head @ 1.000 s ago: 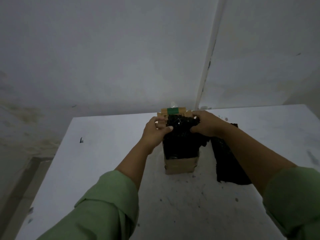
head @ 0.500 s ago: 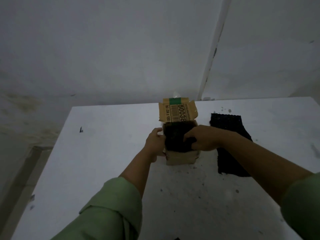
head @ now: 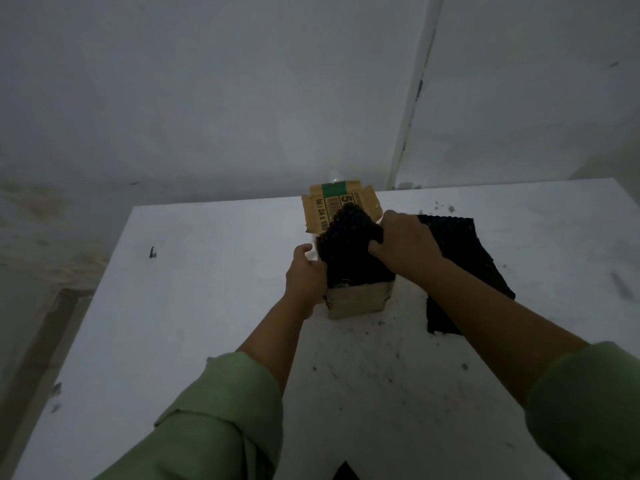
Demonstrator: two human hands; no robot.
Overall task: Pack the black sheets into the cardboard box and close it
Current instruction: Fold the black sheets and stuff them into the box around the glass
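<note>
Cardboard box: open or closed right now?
Open. The cardboard box has its printed flap standing up at the back, with a black sheet sticking out.

It looked like a bare, dim workroom or storage corner rather than a home; a plain white table (head: pixel 214 306), scuffed and speckled with dark crumbs, stood against unpainted, stained grey walls (head: pixel 207 98); a pale vertical strip (head: pixel 414 98) ran down the wall's corner.

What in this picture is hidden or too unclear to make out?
All from the head view:
- Inside of the cardboard box: hidden by the black sheet stuffed in it.
- Lid print: partly covered by that sheet.
- Left hand fingertips: behind the box's side.
- Loose black sheets: crossed by the right hand and forearm.
- Dark shape: cut off by the bottom edge.
</note>
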